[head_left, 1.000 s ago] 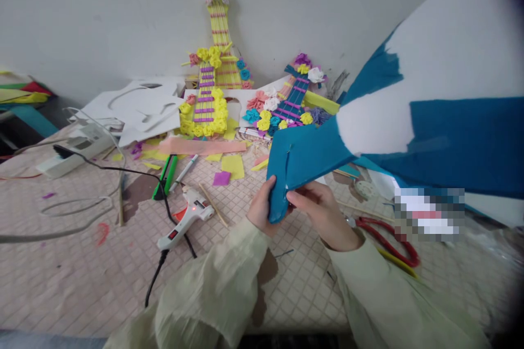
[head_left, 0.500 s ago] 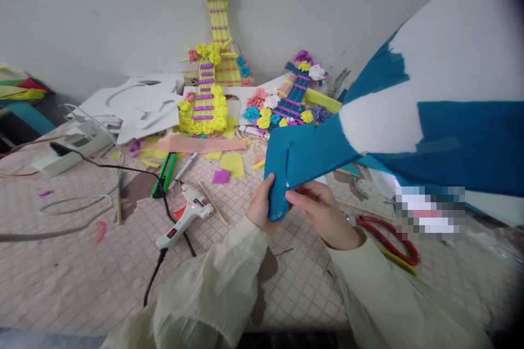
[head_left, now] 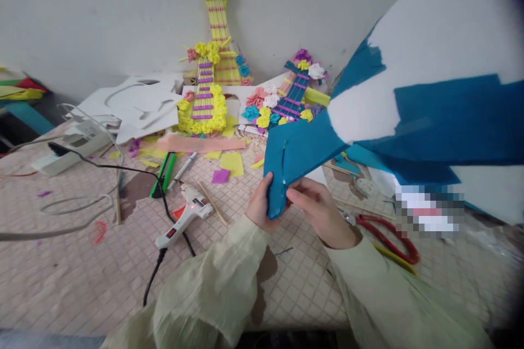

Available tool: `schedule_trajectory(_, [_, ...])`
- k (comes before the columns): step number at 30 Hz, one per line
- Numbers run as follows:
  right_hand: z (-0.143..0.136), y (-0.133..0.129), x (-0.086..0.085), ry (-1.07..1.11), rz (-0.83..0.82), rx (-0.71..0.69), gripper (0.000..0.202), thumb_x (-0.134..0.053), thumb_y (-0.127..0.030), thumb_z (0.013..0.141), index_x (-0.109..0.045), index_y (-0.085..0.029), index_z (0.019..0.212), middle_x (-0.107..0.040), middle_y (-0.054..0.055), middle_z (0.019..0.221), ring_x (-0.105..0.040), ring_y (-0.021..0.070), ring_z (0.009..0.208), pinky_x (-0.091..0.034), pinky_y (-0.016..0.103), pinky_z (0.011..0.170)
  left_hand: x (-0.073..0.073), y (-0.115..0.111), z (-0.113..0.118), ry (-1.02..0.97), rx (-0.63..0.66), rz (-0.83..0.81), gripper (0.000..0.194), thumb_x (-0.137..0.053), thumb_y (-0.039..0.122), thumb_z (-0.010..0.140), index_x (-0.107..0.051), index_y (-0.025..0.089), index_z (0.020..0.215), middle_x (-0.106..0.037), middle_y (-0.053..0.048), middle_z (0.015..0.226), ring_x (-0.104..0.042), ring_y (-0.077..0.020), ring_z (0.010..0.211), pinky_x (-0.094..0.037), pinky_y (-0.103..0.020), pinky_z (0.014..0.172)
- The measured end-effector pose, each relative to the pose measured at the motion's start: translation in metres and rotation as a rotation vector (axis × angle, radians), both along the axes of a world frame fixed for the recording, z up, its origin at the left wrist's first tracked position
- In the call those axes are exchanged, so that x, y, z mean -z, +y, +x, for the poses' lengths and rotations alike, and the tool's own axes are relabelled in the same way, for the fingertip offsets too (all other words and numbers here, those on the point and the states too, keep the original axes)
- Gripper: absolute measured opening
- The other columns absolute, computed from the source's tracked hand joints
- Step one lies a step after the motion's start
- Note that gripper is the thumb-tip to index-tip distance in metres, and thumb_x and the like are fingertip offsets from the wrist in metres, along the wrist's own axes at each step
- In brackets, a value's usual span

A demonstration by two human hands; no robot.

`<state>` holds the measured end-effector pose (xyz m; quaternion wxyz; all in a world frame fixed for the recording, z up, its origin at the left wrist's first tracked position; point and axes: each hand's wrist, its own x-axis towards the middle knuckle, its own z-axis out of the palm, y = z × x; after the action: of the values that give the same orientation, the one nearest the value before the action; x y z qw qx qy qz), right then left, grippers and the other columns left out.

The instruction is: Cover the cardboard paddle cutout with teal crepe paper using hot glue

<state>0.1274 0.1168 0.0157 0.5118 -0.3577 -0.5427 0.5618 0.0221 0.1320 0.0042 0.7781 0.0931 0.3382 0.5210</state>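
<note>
A large white board piece (head_left: 434,22), partly covered with blue paper, rises from my hands toward the upper right. Its narrow end is wrapped in blue and has a slit-like seam down the middle. My left hand (head_left: 261,204) grips the lower left edge of this end, thumb on the front. On the other side my right hand (head_left: 321,210) pinches the lower right edge, fingers partly hidden behind it. A white glue gun (head_left: 186,215) with a red light lies on the table to the left of my hands.
Flower-decorated yellow (head_left: 204,92) and blue (head_left: 292,92) crafts lean at the back. A green cutter (head_left: 164,174), a pen (head_left: 182,167), paper scraps and cables lie left. Red-handled scissors (head_left: 388,237) are at right. A power strip (head_left: 67,147) sits far left.
The blue-and-white piece has tilted and shifted slightly left and down at its wide end. Both hands keep their hold, with the right one moved very slightly.
</note>
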Motion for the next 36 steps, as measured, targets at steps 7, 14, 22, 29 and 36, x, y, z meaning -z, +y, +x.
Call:
schedule_trajectory(7, [-0.002, 0.003, 0.005, 0.042, -0.084, 0.067, 0.01, -0.064, -0.026, 0.068, -0.059, -0.019, 0.061, -0.058, -0.002, 0.061, -0.052, 0.0116, 0.059, -0.045, 0.025, 0.058, 0.001, -0.002, 0.002, 0.064, -0.013, 0.008, 0.023, -0.056, 0.038, 0.074, -0.054, 0.015, 0.073, -0.057, 0.001, 0.052, -0.051, -0.0099, 0.044, -0.04, -0.021, 0.047])
schedule_trajectory(14, [-0.002, 0.005, 0.008, 0.137, -0.129, 0.09, 0.008, -0.062, -0.021, 0.066, -0.06, -0.02, 0.058, -0.057, -0.003, 0.057, -0.052, 0.0118, 0.056, -0.045, 0.025, 0.056, 0.006, 0.0, 0.005, 0.097, -0.142, 0.141, 0.028, -0.06, 0.034, 0.072, -0.057, 0.014, 0.092, -0.065, -0.003, 0.071, -0.061, -0.0151, 0.064, -0.047, -0.025, 0.059])
schedule_trajectory(22, [-0.003, 0.006, 0.012, 0.085, -0.11, 0.088, 0.012, -0.063, -0.03, 0.065, -0.059, -0.021, 0.059, -0.058, -0.002, 0.057, -0.053, 0.0142, 0.057, -0.047, 0.029, 0.059, 0.006, -0.001, 0.005, 0.085, -0.176, 0.182, 0.031, -0.064, 0.036, 0.069, -0.06, 0.013, 0.09, -0.068, -0.007, 0.085, -0.062, -0.021, 0.086, -0.05, -0.029, 0.072])
schedule_trajectory(29, [-0.004, 0.007, 0.012, 0.101, -0.11, 0.067, 0.008, -0.063, -0.028, 0.066, -0.061, -0.023, 0.061, -0.058, -0.003, 0.059, -0.052, 0.0135, 0.056, -0.046, 0.029, 0.059, 0.006, -0.001, 0.005, 0.078, -0.234, 0.221, 0.031, -0.065, 0.035, 0.068, -0.059, 0.014, 0.09, -0.067, -0.007, 0.093, -0.062, -0.0208, 0.089, -0.05, -0.029, 0.073])
schedule_trajectory(36, [-0.002, 0.005, 0.011, 0.113, -0.024, 0.033, 0.014, -0.062, -0.033, 0.069, -0.059, -0.021, 0.063, -0.057, -0.002, 0.06, -0.052, 0.0135, 0.058, -0.045, 0.028, 0.058, 0.006, -0.002, 0.004, 0.104, -0.152, 0.154, 0.031, -0.061, 0.038, 0.072, -0.06, 0.013, 0.089, -0.068, -0.007, 0.08, -0.064, -0.0201, 0.079, -0.05, -0.029, 0.069])
